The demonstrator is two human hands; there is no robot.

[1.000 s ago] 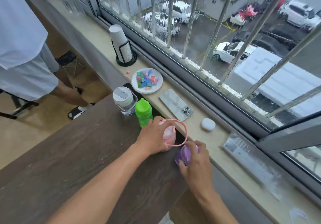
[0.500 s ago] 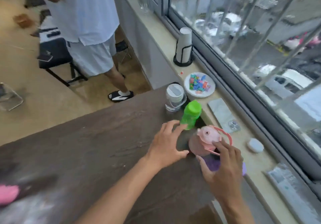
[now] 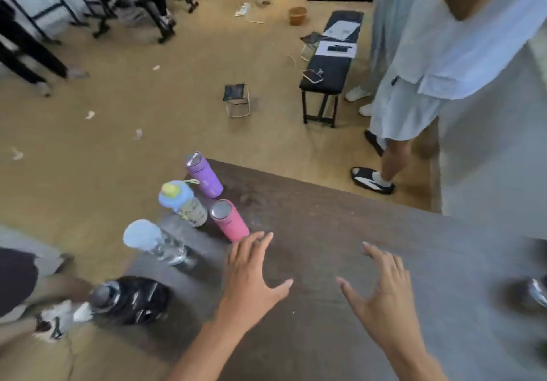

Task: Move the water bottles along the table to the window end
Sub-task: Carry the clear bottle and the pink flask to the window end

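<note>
**Both hands empty over the table, bottles grouped at the far left corner**

Both hands hover above the dark wooden table (image 3: 340, 218) with fingers spread wide, holding nothing. The left hand (image 3: 251, 277) is nearest the bottles: its fingertips lie just beside the base of the pink bottle (image 3: 229, 219), though contact cannot be made out. The right hand (image 3: 381, 292) is well apart from all of them, over bare tabletop.

Beyond the pink bottle stands the purple bottle (image 3: 204, 178) at the table's corner, and between and left of these the clear bottle with a blue and yellow lid (image 3: 183, 203). Nearer along the left edge stands a clear bottle with a pale blue cap (image 3: 154, 241), blurred. All four stand upright, caps up, long axes vertical; in this wide view their tops lean toward the upper left.

A person in pale clothes (image 3: 444, 55) stands past the table's far right side.
</note>
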